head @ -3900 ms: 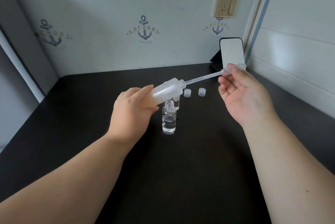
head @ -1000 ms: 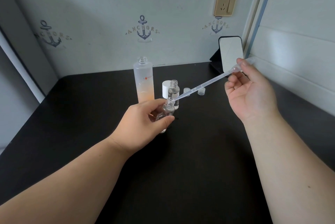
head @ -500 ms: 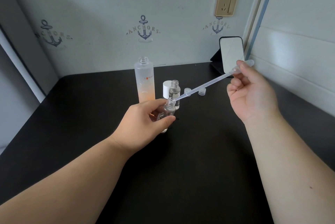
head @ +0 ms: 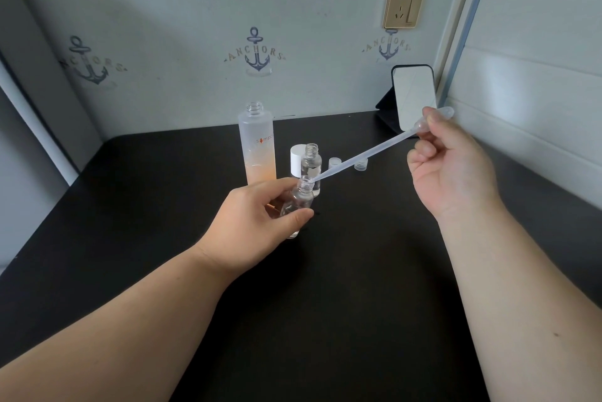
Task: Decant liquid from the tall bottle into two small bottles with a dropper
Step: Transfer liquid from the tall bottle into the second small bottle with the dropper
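With the left hand (head: pixel 257 222) gripping the tilted near small bottle (head: pixel 298 203) and the right hand (head: pixel 452 170) pinching the dropper (head: pixel 365 159) bulb, tip at its mouth, a wobble could spill liquid.

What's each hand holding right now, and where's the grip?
Left hand grips the near small bottle around its body, thumb in front. Right hand pinches the dropper at its bulb end; the tip sits at that bottle's mouth.
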`<state>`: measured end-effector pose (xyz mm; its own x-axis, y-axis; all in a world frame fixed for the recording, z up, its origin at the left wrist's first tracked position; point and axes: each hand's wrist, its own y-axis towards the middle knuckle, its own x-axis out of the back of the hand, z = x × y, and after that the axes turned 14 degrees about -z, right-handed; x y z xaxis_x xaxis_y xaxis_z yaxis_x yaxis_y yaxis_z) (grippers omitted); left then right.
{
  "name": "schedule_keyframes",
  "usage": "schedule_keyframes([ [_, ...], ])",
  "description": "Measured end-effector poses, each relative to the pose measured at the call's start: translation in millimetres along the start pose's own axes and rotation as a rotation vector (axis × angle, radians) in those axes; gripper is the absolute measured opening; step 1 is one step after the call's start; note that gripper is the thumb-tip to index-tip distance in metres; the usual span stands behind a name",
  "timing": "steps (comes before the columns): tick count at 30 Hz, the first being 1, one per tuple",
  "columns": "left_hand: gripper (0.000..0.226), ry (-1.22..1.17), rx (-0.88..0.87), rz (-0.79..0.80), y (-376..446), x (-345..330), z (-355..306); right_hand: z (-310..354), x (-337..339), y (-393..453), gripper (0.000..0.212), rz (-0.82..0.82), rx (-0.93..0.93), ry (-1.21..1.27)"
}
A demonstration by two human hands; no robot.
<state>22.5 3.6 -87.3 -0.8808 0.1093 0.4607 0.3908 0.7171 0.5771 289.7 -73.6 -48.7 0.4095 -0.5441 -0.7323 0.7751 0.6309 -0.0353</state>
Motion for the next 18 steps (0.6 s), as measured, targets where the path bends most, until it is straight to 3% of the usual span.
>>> schedule_keyframes([
  [10, 0.030, 0.039, 0.053, -0.005, -0.9, 0.2, -1.1, -1.2, 2.2, 0.8, 0.008, -0.085, -0.046, -0.011],
  [18, 0.049, 0.007, 0.166, 0.091, 1.7, -0.4, 0.8, -0.8, 1.7, 0.9, 0.007, -0.123, -0.093, 0.040],
])
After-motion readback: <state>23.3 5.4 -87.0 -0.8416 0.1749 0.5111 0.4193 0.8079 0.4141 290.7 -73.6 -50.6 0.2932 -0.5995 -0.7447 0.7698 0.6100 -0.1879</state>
